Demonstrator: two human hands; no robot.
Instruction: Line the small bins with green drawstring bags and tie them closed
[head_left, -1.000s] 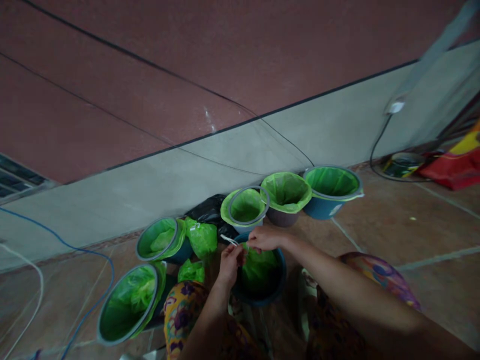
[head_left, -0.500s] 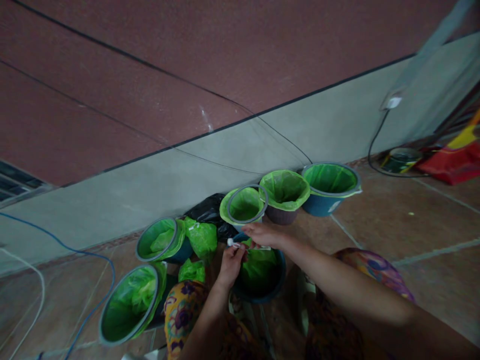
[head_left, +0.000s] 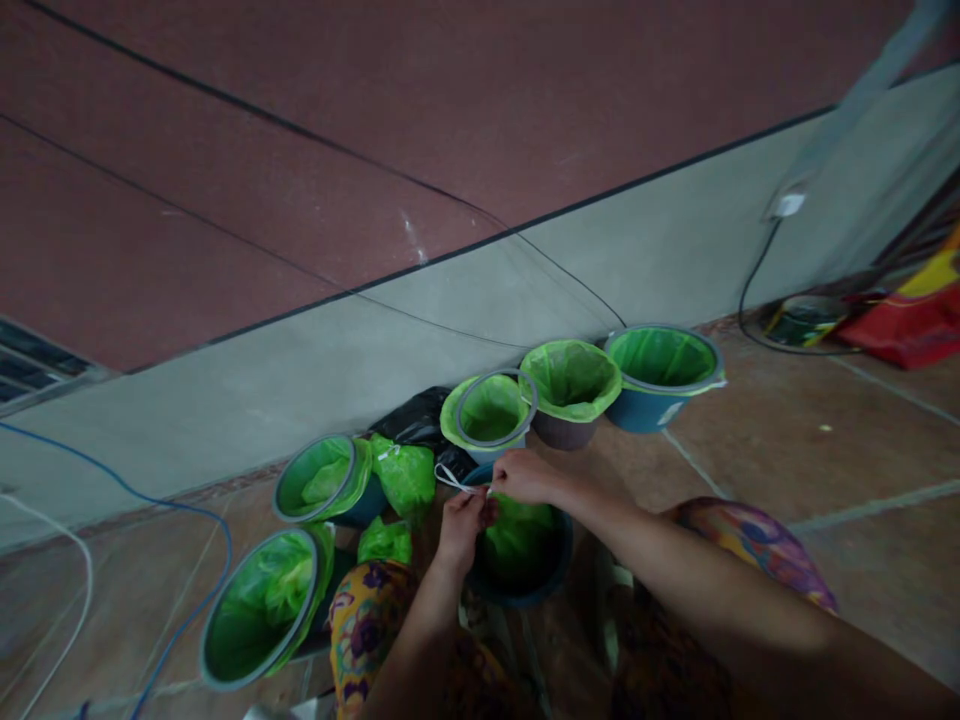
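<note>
My left hand [head_left: 461,528] is closed in a pinch on a white string [head_left: 450,478], whose loop sticks out past the fingers to the left. Close beside it, my right hand [head_left: 525,475] is also closed, its fingertips at the same string. Below both hands, a green plastic bag [head_left: 517,535] sits inside a dark blue bucket [head_left: 568,545] between my knees. Whether the string goes round the bag's neck is hidden by my fingers.
Along the wall stand several bins lined with green bags, including a blue one [head_left: 645,408] and a brown one [head_left: 562,430]. At left are a tied green bag [head_left: 405,478], a black bag [head_left: 412,418] and a blue hose [head_left: 229,540]. A red bag [head_left: 907,325] lies far right.
My right hand has gone from stretched fingers to a closed grip at the string. A larger white loop now extends left of my left hand. The bins have not moved.
</note>
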